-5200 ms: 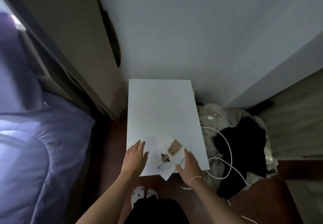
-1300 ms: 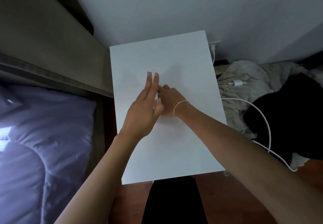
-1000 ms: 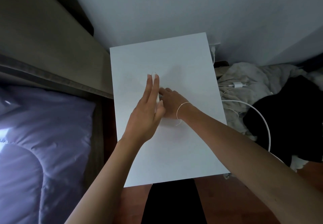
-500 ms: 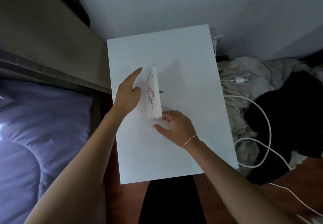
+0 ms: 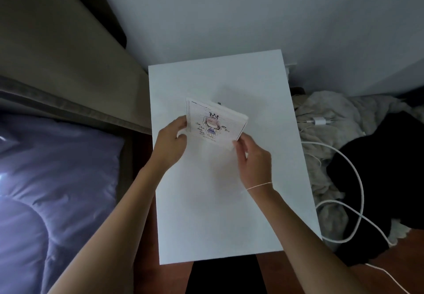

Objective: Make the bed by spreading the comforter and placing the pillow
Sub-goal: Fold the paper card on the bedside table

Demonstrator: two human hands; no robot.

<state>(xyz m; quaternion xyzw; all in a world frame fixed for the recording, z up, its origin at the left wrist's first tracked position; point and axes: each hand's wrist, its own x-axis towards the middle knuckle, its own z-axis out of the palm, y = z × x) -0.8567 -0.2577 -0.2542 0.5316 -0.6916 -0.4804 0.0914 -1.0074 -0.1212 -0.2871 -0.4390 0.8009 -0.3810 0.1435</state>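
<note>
The purple comforter (image 5: 52, 179) lies rumpled on the bed at the left edge of the head view. No pillow is plainly visible. Over the white bedside table (image 5: 229, 213), both hands hold a small stack of white paper (image 5: 213, 124) with a drawn figure wearing a crown. My left hand (image 5: 172, 142) pinches the stack's left edge. My right hand (image 5: 252, 158) pinches its lower right corner. The stack is tilted and lifted off the tabletop.
The bed's grey-brown headboard (image 5: 57, 64) runs along the upper left. Right of the table lie a heap of beige and black clothes (image 5: 358, 156) and a looped white charging cable (image 5: 358, 192) with its plug (image 5: 320, 121). A small dark object (image 5: 219, 103) sits behind the paper.
The paper stack stood on edge on the table between my hands. Now both hands grip it, raised and turned face up.
</note>
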